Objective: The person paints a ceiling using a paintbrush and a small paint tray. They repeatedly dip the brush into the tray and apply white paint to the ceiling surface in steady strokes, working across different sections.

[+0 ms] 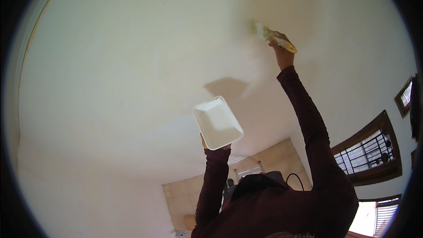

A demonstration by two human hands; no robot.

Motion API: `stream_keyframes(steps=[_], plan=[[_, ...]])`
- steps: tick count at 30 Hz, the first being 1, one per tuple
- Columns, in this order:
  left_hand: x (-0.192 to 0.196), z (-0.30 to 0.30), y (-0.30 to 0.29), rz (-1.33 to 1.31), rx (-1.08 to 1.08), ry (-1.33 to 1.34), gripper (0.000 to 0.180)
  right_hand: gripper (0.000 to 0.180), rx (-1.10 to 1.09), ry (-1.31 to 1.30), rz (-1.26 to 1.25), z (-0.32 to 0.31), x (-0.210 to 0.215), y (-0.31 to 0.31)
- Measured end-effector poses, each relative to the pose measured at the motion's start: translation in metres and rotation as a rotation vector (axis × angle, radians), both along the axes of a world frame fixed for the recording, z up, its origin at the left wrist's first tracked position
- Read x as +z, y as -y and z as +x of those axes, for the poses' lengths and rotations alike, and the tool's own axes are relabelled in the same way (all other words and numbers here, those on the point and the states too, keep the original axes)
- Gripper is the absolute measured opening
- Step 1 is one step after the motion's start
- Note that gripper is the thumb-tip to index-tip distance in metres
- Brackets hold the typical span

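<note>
My right hand [282,48] is raised high on the right, its fingers wrapped round the yellowish handle of a paintbrush [262,31]. The bristles point left, look pale and wet, and are slightly blurred; they lie against or very close to the pale wall [132,61]. Lower and nearer the middle, my left hand [204,142] holds a white rectangular paint tray [219,121] from beneath. Most of that hand is hidden behind the tray. White paint seems to coat the tray's inside, though its depth is hard to tell.
A barred window [365,153] in a brown frame is at the right, with a smaller framed opening [404,97] above it and a bright louvred window [385,217] below. Tan tiled floor [273,156] shows past my body, with a ladder-like metal piece [249,171] there.
</note>
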State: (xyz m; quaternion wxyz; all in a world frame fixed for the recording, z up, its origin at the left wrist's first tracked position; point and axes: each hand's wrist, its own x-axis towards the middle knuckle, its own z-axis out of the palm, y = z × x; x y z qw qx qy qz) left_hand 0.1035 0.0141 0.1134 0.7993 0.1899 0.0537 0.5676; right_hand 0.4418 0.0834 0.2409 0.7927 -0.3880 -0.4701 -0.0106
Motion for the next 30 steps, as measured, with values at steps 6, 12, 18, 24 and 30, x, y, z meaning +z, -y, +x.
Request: stream_keyframes(steps=[6,12,18,24,30], plan=[[-0.022,-0.019,0.005,0.142,0.064,-0.257,0.052,0.019,-0.235,-0.105,-0.027,0.075,0.004,0.015],[-0.033,-0.018,0.006,0.05,-0.006,-0.172,0.054,0.021,-0.413,0.049,0.05,0.071,-0.02,-0.013],[-0.019,-0.02,0.017,0.041,0.153,-0.405,0.066,0.023,-0.376,0.223,0.168,-0.024,-0.013,-0.029],[-0.048,-0.025,0.005,0.218,0.235,-0.508,0.058,0.029,-0.325,0.316,0.094,-0.105,-0.006,-0.047],[-0.05,-0.023,0.005,0.461,0.503,-0.998,0.06,0.034,-0.124,0.333,0.03,-0.17,-0.007,-0.07]])
